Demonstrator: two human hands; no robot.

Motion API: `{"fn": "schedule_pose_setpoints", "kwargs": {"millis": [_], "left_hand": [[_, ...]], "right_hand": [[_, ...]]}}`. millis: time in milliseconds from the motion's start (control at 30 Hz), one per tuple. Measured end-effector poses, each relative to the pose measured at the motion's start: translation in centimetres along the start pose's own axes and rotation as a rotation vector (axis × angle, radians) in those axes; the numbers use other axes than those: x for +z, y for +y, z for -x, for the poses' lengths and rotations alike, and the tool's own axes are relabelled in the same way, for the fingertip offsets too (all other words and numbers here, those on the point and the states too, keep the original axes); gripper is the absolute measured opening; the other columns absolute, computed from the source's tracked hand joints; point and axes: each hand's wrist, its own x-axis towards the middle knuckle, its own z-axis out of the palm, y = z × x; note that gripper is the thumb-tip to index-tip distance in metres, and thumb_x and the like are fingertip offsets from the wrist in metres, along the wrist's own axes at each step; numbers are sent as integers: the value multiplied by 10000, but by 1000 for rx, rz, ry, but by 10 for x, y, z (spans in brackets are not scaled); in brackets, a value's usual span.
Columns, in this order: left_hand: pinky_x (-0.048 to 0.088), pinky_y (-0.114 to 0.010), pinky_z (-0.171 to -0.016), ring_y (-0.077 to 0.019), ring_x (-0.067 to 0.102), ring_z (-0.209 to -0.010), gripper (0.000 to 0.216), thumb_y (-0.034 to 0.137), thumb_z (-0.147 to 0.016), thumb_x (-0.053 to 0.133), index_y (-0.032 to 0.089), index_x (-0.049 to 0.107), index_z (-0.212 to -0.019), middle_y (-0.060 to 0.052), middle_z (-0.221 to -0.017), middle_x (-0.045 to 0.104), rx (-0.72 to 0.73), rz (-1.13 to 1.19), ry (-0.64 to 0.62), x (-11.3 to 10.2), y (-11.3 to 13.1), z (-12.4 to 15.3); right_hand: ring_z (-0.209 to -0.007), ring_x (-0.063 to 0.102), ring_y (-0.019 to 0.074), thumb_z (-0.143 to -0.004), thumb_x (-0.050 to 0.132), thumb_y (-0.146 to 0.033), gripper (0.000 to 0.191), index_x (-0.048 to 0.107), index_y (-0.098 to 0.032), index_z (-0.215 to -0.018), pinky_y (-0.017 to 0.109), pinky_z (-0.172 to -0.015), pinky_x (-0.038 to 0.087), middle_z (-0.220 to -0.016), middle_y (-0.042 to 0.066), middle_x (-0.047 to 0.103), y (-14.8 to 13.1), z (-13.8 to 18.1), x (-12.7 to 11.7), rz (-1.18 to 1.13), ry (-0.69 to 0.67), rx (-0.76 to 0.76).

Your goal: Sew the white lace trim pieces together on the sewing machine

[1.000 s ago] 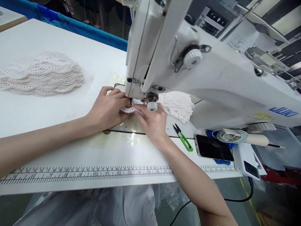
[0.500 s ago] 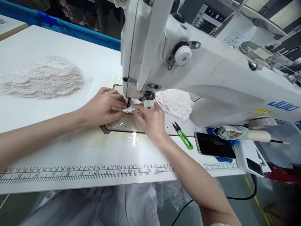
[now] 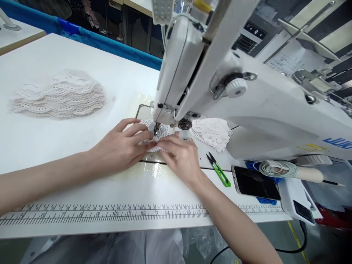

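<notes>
A piece of white eyelet lace trim (image 3: 164, 129) lies spread beneath the presser foot (image 3: 156, 129) of a white sewing machine (image 3: 177, 69). My left hand (image 3: 128, 145) is on the lace left of the foot, its thumb and fingertips closed on the near edge. From the right, my right hand (image 3: 182, 156) grips the same edge, and its fingertips nearly meet the left ones. Parts of the lace are hidden under both hands. Behind my right hand rests a white lace bundle (image 3: 213, 132).
A stack of lace pieces (image 3: 62, 97) lies at the left on the white table (image 3: 35, 146). Green thread snips (image 3: 218, 169), a phone (image 3: 255, 182) and a white device with a dark display (image 3: 295, 200) are at the right. A printed ruler (image 3: 115, 214) runs along the front edge.
The lace edge, earlier pinched up as a narrow strip between both hands, now lies lower and spread out under the foot. Both hands have come closer together. The camera view has shifted.
</notes>
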Motion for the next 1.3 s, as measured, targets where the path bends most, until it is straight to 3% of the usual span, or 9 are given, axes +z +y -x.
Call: {"fn": "schedule_pose_setpoints", "kwargs": {"millis": [100,233,733,1067,1300], "left_hand": [[434,-425,-1095,-219,671,-1131,269,225,-1077,495,223,738,-1193,-5,-1161,795,-14,-60,-14,-6,13,4],[430,-443,-1116,-236,642,-1267,373,258,-1115,383,137,712,-1245,-77,-1249,778,-32,-80,-43,-9,22,10],[400,-448,-1166,-226,673,-1251,344,325,-1113,407,193,697,-1241,-54,-1200,797,-83,-61,-49,-6,18,8],[353,-493,-1202,-263,652,-1283,315,316,-1084,470,231,683,-1300,-81,-1195,788,-78,-7,-62,2,0,4],[351,-480,-1213,-256,634,-1322,285,282,-1071,520,199,693,-1281,-83,-1217,787,-85,-24,-12,2,5,9]], "right_hand": [[-1015,729,206,-994,613,-145,197,800,-204,-973,378,-1009,515,-1092,24,822,-1,4,-3,82,26,-105],[-992,743,191,-1002,589,-116,221,788,-210,-984,398,-1070,511,-1115,-6,823,-3,5,-5,133,14,-168],[-1001,756,199,-1014,563,-96,246,789,-195,-1017,458,-1123,525,-1083,16,829,0,3,-2,109,17,-167],[-1064,736,200,-1014,618,-125,227,804,-231,-1090,373,-1035,552,-1197,35,802,6,-3,3,244,-58,-98],[-1001,739,216,-1050,576,-243,245,782,-199,-1174,420,-1061,544,-1140,44,816,0,0,0,271,-24,-122]]}}
